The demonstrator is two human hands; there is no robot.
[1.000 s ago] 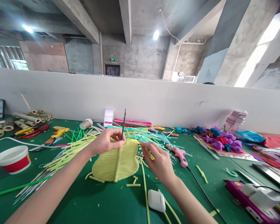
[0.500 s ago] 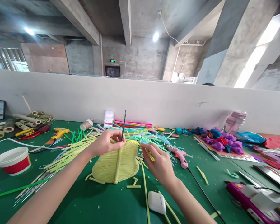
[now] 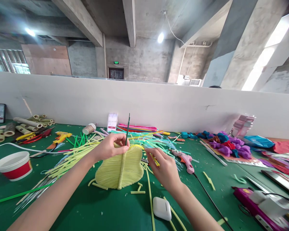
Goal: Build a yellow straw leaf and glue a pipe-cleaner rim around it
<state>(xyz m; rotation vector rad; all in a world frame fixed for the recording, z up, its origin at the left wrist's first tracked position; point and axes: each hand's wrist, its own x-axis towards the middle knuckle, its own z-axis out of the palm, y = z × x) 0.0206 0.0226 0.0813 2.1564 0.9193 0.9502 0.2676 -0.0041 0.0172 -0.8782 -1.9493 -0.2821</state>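
My left hand (image 3: 110, 146) is closed on the top of a pale yellow leaf shape (image 3: 120, 170) made of pipe cleaners, pinching a dark green stem (image 3: 127, 128) that sticks up from it. The leaf stands tilted on the green table (image 3: 91, 208). To the right of the leaf, my right hand (image 3: 165, 168) pinches a yellow pipe cleaner (image 3: 155, 159). A long yellow strand (image 3: 149, 195) trails down the table from between the hands.
Loose coloured pipe cleaners (image 3: 144, 136) lie behind the leaf. A white earbud case (image 3: 162, 208) sits near my right wrist, a pink glue gun (image 3: 186, 159) beside it. At left stand a red-and-white bowl (image 3: 13, 165), a yellow glue gun (image 3: 60, 137) and bamboo pieces (image 3: 29, 123). A white partition (image 3: 144, 99) backs the table.
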